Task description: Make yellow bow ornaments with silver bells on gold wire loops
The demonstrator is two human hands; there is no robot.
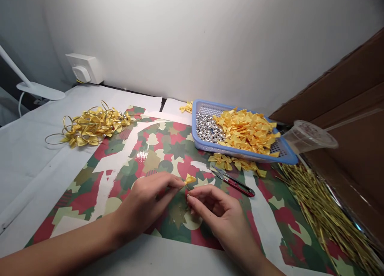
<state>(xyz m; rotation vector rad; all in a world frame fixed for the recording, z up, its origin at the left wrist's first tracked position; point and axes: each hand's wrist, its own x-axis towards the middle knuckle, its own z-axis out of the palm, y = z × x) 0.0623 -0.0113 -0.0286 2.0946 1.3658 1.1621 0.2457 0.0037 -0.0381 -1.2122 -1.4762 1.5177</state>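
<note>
So both bare hands are up close to each other over a patterned sheet (172, 151) in red, green and cream. The left hand (147, 200) has a small yellow bow (190, 180) pinched at its edge, thumb and index finger pressed together with basically no gap. That bow sits right between the two hands, raised toward the fingertips of both.

The right hand (220, 214) is just below and beside it, thumb and index tips nearly meeting, the other fingers curled in. There's a thin strand hanging under the bow near those tips, but it's too small to tell whether the right hand actually has hold of it.

Just past the right hand lies a pair of red and black snips (237, 185), blades pointing away to the left. Behind those, a loose row of yellow bows (223, 162) lies along the front of a blue basket (194, 126). Inside the basket, silver beads (207, 128) fill the left part and a big heap of yellow bows (246, 130) takes up the middle and right.

Over on the far left there's a tangled pile of gold loops with bows and silver beads (93, 126). On the right side, a clear plastic cup (312, 137) leans beside the basket, and a bundle of gold strands (327, 212) runs down toward the corner.
</note>
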